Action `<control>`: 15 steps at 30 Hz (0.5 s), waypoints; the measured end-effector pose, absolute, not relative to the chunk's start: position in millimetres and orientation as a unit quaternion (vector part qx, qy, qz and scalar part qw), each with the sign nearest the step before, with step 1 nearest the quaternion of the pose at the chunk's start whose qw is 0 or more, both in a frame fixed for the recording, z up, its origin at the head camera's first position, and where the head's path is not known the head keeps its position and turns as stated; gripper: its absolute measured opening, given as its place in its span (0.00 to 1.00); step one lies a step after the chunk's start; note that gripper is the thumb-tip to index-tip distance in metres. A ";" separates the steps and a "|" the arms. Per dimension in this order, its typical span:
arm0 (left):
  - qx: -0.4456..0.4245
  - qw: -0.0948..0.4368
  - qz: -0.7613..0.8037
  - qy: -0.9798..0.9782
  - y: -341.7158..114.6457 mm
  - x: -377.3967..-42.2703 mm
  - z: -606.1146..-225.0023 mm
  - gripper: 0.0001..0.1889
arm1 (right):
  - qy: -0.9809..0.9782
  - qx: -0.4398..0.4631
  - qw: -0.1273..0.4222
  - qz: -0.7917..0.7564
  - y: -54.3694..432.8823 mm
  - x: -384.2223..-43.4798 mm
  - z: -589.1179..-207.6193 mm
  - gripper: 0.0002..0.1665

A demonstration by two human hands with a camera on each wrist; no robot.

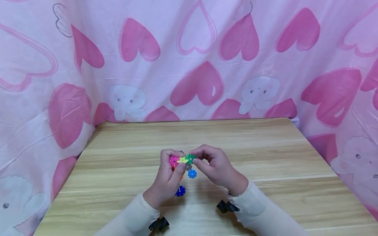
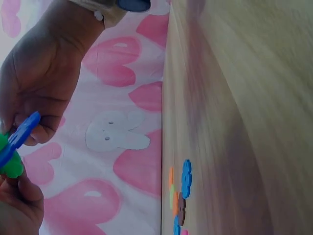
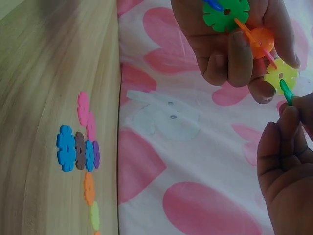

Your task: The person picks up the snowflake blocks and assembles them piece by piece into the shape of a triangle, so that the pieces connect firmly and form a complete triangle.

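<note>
A chain of notched plastic snowflake discs hangs between the hands. My left hand (image 1: pixel 166 175) grips it, with the pink disc (image 1: pixel 174 161) by its fingers and the yellow disc (image 3: pixel 281 77) beside its fingertips. Toward the chain's other end are an orange disc (image 3: pixel 262 43), a larger-looking green disc (image 3: pixel 226 14) and a dark blue disc (image 1: pixel 180 191). My right hand (image 1: pixel 217 165) pinches another green disc (image 1: pixel 190 159) between thumb and fingertips, at the yellow disc's edge. Whether that green disc is slotted fully into the yellow one, I cannot tell.
Loose-looking discs lie on the wooden table (image 1: pixel 265 154) beyond the hands: a light blue disc (image 3: pixel 66 149), a brown disc (image 3: pixel 79 151), a pink disc (image 3: pixel 83 107) and an orange disc (image 3: pixel 88 188). A heart-printed curtain (image 1: pixel 195 82) hangs along the table's back and sides.
</note>
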State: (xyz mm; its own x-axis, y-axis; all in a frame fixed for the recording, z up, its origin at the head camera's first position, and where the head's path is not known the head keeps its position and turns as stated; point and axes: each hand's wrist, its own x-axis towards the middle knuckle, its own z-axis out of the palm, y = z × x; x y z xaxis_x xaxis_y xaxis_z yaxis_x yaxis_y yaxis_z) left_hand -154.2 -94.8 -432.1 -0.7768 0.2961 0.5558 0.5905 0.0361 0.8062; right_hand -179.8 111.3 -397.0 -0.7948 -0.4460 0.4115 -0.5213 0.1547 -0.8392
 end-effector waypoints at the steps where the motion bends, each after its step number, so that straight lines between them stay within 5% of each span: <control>1: -0.302 0.121 -0.622 -0.712 -94.8 -154.1 -431.5 0.14 | -0.761 0.318 0.032 0.564 111.5 -180.8 -396.9 0.14; 8: -0.217 0.132 -0.642 -0.723 -98.3 -155.6 -427.8 0.14 | -0.799 0.258 -0.009 0.543 117.2 -198.1 -409.4 0.21; 15: -0.218 0.127 -0.644 -0.722 -100.5 -154.7 -428.7 0.16 | -0.888 0.186 -0.159 0.389 116.8 -209.9 -428.9 0.15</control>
State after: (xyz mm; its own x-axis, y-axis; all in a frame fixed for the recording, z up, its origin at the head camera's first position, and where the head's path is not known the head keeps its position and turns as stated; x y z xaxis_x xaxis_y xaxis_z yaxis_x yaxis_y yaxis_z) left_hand -154.7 -100.5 -428.7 -0.8727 0.1520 0.4641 0.4782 0.0740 0.8751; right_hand -209.9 116.8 -428.9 -0.8808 -0.4532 -0.1372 -0.2065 0.6284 -0.7500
